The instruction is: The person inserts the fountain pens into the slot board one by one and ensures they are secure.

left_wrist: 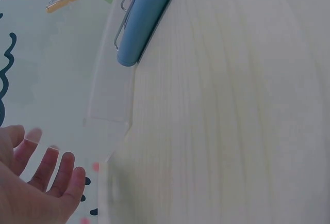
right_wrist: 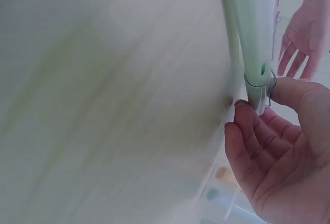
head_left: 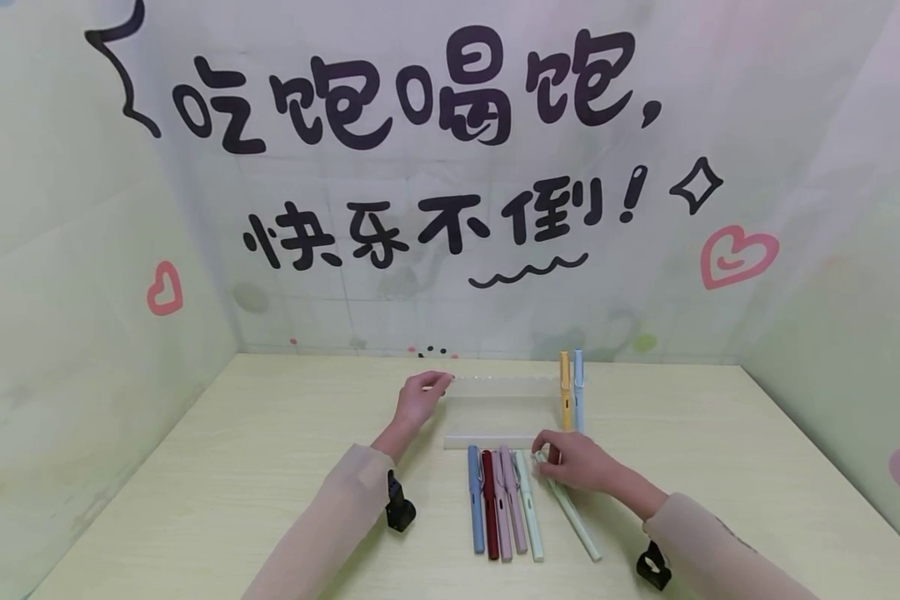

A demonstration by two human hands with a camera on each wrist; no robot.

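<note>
A clear pen rack [head_left: 495, 440] with a scalloped top edge stands on the table. At its upper left corner, my left hand [head_left: 420, 398] [left_wrist: 44, 188] holds the edge between thumb and fingertips. My right hand [head_left: 573, 462] [right_wrist: 289, 157] pinches the clip end of a light green pen [head_left: 576, 518] [right_wrist: 255, 43], which slants down to the right on the table. Left of that pen lie a blue pen [head_left: 476, 500] [left_wrist: 149, 17], a dark red pen [head_left: 490, 508], two mauve pens [head_left: 502, 508] [head_left: 516, 508] and a pale green pen [head_left: 530, 508], side by side.
An orange pen [head_left: 566, 392] and a light blue pen [head_left: 579, 392] stand at the rack's right end. Behind the wooden table [head_left: 232, 483] hangs a printed cloth backdrop [head_left: 435, 325], with cloth walls at both sides.
</note>
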